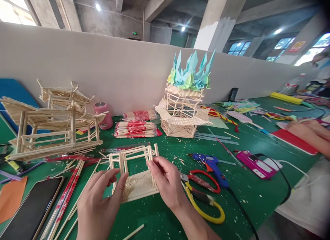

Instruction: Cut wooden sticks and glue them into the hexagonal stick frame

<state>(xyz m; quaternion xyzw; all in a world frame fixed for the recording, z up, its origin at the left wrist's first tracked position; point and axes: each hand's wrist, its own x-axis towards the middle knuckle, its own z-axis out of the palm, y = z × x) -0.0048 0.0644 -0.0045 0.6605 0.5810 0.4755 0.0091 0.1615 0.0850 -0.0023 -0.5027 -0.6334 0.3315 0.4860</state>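
Pale wooden stick frame point(140, 185), box-shaped, open-sided with a closely slatted base, is held low over the green tabletop point(160, 222), front and centre. Its right-hand post is pinched between thumb and fingers of the right hand point(167, 180). Left hand point(103, 198) is half-curled at the left posts, thumb and index parted; contact can't be confirmed.

Wood scraps are scattered on smooth green. Blue plastic glue gun point(212, 166) and scissors with red and yellow handles point(203, 195) are placed to the right. Behind: tiered stick pagoda point(182, 112), topped with pointed, folded blue-green paper point(192, 73). Larger stick pavilion point(62, 124) is set at left, roofs slatted.

Containers: clear plastic packs with red print point(136, 129) are filled with bundled sticks. Pink cylindrical container point(103, 116) is stood beside the pavilion; contents not visible. Clear bottle with red label point(296, 82) is seen far right, contents unclear.
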